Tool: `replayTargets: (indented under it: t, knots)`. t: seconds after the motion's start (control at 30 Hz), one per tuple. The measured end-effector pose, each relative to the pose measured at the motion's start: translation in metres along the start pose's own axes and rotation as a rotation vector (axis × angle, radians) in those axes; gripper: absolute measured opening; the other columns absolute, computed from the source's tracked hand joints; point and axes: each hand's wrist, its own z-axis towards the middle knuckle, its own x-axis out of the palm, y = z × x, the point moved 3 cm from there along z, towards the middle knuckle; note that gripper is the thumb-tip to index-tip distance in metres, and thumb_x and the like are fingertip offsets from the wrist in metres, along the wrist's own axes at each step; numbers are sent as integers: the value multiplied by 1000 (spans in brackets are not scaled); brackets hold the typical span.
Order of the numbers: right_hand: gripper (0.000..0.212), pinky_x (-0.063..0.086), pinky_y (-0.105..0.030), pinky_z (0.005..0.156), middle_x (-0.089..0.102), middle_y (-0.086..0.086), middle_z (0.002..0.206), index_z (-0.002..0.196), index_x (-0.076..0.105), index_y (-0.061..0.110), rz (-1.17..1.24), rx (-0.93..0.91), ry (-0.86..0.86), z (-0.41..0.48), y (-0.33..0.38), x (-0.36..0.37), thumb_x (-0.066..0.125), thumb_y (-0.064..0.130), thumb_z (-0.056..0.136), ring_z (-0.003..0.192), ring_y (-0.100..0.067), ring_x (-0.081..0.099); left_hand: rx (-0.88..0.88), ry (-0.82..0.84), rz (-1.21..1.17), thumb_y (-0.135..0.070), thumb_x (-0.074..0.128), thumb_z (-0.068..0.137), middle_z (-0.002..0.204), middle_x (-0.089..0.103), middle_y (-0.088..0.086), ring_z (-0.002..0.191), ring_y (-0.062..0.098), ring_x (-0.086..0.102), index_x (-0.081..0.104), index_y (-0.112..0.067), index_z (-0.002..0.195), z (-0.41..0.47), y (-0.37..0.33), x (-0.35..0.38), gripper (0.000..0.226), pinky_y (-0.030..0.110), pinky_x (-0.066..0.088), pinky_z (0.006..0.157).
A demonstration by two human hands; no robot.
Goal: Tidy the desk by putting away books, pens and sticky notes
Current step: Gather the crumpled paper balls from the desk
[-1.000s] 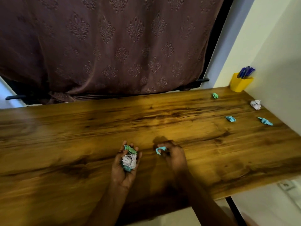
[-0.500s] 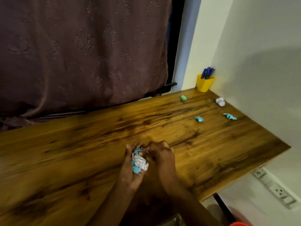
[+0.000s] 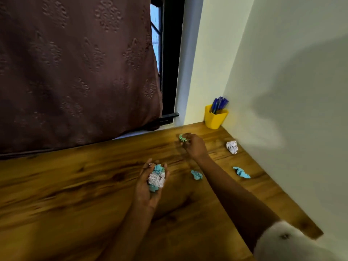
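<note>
**Inspector:** While the left hand [image 3: 150, 183] cups a wad of crumpled notes [image 3: 156, 178] palm-up above the table [image 3: 75, 185], the right hand [image 3: 194, 146] is stretched out and pinches a green note [image 3: 182, 138] near the table's back edge (blur noted; the fingers appear closed on it).

**Clerk:** Risks?

**Inspector:** The wad sits in a half-curled palm. In my judgement, adding another piece could spill one. A light pinch on springy paper may also slip.

**Clerk:** Surroundings?

**Inspector:** Three pieces lie loose: a near blue note [image 3: 196, 175] just beside the right forearm, a far blue note [image 3: 241, 172] and a white note [image 3: 232, 147] close to the wall. A yellow cup [image 3: 215, 119] of pens [image 3: 218, 104] stands in the corner. The extended forearm could brush the near blue note. Nothing else obstructs.
</note>
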Motion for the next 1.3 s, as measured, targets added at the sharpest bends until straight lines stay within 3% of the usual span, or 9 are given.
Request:
replayTargets:
  t: [0.17,0.43,0.6,0.73,0.9,0.97,1.03,1.17,1.3]
  knots:
    - [46,45,-40,93,51,-14,131,132,47,14,-387,-88,163,69,-34,38,57,18,87,117,-34,49,48,46,12,-19,96,18,86,73,2,80,25,72,61,-17,102,25,15,5,92,39,59,63]
    - [28,38,-2,69,64,3,102,107,69,12,267,-120,82,-15,14,-9,72,15,80,90,-9,60,71,87,-30,-19,96,24,104,72,2,94,27,70,77,-21,95,18,29,-12,74,49,57,72]
    - [6,46,-30,79,70,6,94,85,68,21,16,-323,93,-108,31,-11,68,23,80,91,-8,56,17,142,-24,-22,95,31,113,70,8,93,22,70,75,-23,102,6,43,-21,74,36,58,74]
    - [19,31,-34,91,69,5,106,100,70,23,-73,-350,252,-115,20,-8,58,32,88,103,-6,46,-31,241,-24,-21,94,37,121,66,6,97,23,69,74,-23,105,-3,43,-33,71,40,56,78]
    - [34,37,-35,98,63,1,122,123,61,25,-70,-447,478,-124,8,-17,50,30,91,118,-21,46,-163,258,-154,-18,17,101,154,23,13,142,32,23,27,-13,147,-13,40,-53,47,49,11,117]
    - [33,37,-34,96,62,0,119,124,60,25,-112,-475,498,-130,7,-21,51,25,93,115,-19,45,-90,292,-99,-19,54,91,142,45,18,130,33,44,50,-12,135,-18,39,-40,44,53,29,111]
    - [29,37,-33,88,66,2,111,115,66,25,-95,-549,393,-136,9,-27,52,24,90,108,-18,49,-74,249,13,-20,95,33,100,72,13,89,28,71,77,-13,93,-22,41,-39,63,46,58,75]
    - [29,41,-25,81,64,-1,111,113,66,23,4,-170,14,-112,-26,-30,59,14,86,103,-16,52,-29,159,-1,-14,95,18,86,72,5,79,27,72,78,-15,83,-29,41,-37,67,41,59,64]
    - [44,39,-30,97,50,-5,135,131,51,20,-343,-74,153,-100,-62,-7,56,16,88,120,-25,45,-76,180,-17,-11,95,21,87,72,5,82,28,71,77,-13,85,-47,40,-35,66,43,59,67]
